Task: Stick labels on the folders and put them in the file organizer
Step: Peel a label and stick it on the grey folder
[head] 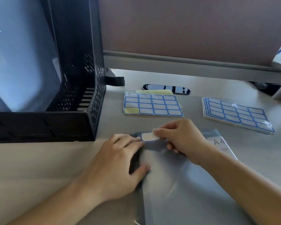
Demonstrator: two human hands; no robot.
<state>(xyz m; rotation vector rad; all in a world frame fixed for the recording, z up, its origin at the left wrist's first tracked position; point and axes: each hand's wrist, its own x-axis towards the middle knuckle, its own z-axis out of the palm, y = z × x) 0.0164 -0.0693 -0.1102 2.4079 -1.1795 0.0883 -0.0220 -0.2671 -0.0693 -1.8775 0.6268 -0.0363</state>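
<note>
A pale, wood-toned desk runs back to a grey rail under a dull mauve partition panel, with a black oval cable grommet set into the surface near the far edge. At the left stands a black perforated file organizer, and a translucent blue folder with a snap button stands upright inside it. Right of the organizer, in the middle of the desk, lies a label sheet of blue-bordered labels; its near-left cell shows bare yellow backing. Farther right lies a stack of label sheets. Nearest the camera a grey-blue translucent folder lies flat on the desk, with an "A4" sticker near its far-right corner. The label, white with a blue border, sits at the folder's far-left corner, between the two hands. The right hand pinches the label's right end between thumb and forefinger, its other fingers curled under. The left hand lies flat over the folder's left edge with fingers extended, thumb resting on the plastic, and its index fingertip touches the label's left end. Whether the label is already stuck to the folder cannot be told.
</note>
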